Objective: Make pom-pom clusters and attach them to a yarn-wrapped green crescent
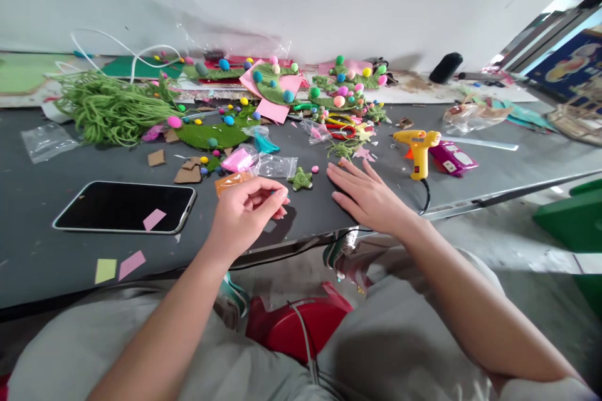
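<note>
My left hand (251, 213) is raised over the front of the table with its fingers curled and thumb against the index finger; whatever the pinch holds, if anything, is hidden. Flat on the table, fingers stretched out, lies my right hand (369, 195). Between the hands rests a small green fuzzy star (300, 179), with a pink pompom (315, 169) beside it. Just behind my left hand are an orange packet (232, 182), a clear plastic bag (277, 166) and a pink packet (239, 159). Green yarn scraps (345, 149) lie beyond my right fingertips.
A yellow glue gun (418, 150) stands right of my right hand, near a purple packet (454, 158). At left are a phone (122, 207) and a bundle of green yarn (115, 106). Behind lie red-handled scissors (341, 131) and green wreath-like pieces with pompoms (277, 84).
</note>
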A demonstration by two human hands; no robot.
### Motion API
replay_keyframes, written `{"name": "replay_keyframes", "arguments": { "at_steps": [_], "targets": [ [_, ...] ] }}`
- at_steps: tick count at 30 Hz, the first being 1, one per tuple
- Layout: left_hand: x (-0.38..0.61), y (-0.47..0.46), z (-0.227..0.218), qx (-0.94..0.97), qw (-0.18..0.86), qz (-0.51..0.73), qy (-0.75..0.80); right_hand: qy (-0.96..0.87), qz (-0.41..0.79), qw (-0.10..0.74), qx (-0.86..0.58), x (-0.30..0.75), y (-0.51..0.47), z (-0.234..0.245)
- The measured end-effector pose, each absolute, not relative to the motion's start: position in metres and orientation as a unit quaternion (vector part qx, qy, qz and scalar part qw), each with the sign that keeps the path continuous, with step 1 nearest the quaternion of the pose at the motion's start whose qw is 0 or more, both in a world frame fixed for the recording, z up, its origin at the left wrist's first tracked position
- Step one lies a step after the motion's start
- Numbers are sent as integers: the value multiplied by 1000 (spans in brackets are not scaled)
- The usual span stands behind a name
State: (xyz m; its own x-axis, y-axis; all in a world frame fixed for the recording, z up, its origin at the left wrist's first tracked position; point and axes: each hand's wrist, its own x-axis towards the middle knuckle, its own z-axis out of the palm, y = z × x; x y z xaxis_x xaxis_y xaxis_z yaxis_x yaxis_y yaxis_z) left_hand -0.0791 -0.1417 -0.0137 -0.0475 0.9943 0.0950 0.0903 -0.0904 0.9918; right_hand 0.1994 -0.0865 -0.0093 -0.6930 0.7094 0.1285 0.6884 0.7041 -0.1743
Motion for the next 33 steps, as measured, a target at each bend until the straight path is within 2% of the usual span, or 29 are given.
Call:
{"name": "replay_keyframes", "arguments": {
  "at_steps": [7,12,17,22,27,30,33],
  "targets": [
    [-80,-140,-13,545,458,492,501,-940,76,60,-326,196,-93,-7],
    [-82,-142,-13,545,455,491,504,-914,67,79,-392,203,-90,-7],
    [-81,-144,-13,549,456,481,509,-939,100,78,-320,203,-92,-10],
    [-80,-145,-14,556,453,471,514,-917,136,123,-354,204,-79,-10],
    [-80,-144,-14,552,454,472,515,-886,191,209,-368,222,-70,-6],
    [-81,-145,-15,549,454,478,514,-884,159,231,-373,227,-72,-6],
    [-81,-144,-16,547,459,480,510,-904,95,195,-369,224,-74,-8]
  ]
}}
